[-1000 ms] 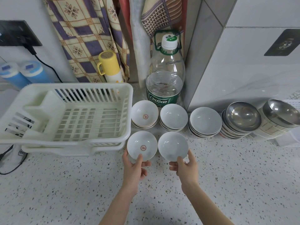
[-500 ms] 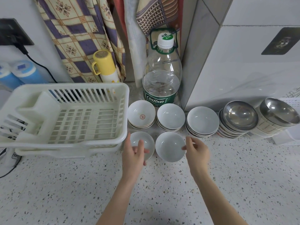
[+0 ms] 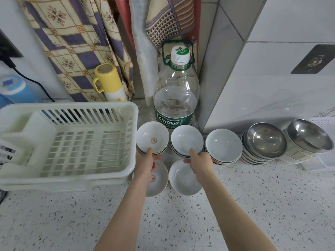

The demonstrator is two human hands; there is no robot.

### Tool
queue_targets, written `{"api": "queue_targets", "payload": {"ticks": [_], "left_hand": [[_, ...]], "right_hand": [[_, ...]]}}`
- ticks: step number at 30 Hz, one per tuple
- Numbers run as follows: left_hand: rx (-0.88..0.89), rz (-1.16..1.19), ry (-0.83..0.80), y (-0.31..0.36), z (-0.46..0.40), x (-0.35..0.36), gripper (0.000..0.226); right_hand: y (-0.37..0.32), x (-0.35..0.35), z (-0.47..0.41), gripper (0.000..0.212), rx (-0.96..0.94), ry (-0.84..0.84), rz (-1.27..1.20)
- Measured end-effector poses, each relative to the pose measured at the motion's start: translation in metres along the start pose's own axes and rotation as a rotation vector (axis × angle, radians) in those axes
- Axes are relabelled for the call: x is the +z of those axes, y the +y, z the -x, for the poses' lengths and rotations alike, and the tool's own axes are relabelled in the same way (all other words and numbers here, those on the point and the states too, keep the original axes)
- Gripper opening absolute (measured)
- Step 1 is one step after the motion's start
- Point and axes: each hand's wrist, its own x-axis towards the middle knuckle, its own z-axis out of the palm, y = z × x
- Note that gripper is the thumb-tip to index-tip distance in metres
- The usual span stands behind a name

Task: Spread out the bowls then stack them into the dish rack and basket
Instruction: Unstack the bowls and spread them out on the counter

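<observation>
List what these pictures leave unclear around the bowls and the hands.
- Head view: the left hand covers part of the single marked bowl; its red mark is half hidden.
- How many bowls sit in the left white stack: lower rims too thin to count.
- The basket at far right is cut off by the edge.
- Whether the right hand has gripped the middle stack's top bowl.
</observation>
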Motion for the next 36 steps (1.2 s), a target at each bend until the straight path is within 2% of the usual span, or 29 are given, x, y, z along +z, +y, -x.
{"api": "queue_targets", "payload": {"ticks": [2,6,11,17,28,29,32,36], "left_hand": [[0.035,0.044,-0.007,0.003,-0.004,-0.001,0.043],[0.069,0.106,-0.02,0.007,-0.004,-0.002,0.051],[0.052,0.101,-0.052,0.007,-0.002,-0.002,0.036],[-0.003,0.099,-0.067,0.013,0.005,-0.003,0.031],[0.093,0.156,-0.111,0.008,0.006,-0.006,0.036],[0.094,0.146,-0.121,0.008,0.007,-0.007,0.039],[0.076,0.114,-0.151,0.005,0.007,-0.009,0.067],[0.082,0.124,-0.188,0.001,0.004,-0.013,0.063]], "right_hand": [[-0.001,0.004,-0.001,0.026,0.008,0.02,-0.029],[0.0,0.008,-0.001,0.025,-0.004,0.06,-0.05],[0.0,0.013,0.0,0.03,-0.057,0.106,-0.079],[-0.001,0.017,0.006,0.034,-0.122,0.154,-0.121],[-0.003,0.02,0.018,0.039,-0.207,0.178,-0.144],[-0.004,0.021,0.02,0.041,-0.202,0.173,-0.161],[-0.008,0.023,0.025,0.041,-0.187,0.15,-0.228],[-0.01,0.024,0.029,0.043,-0.194,0.146,-0.269]]}}
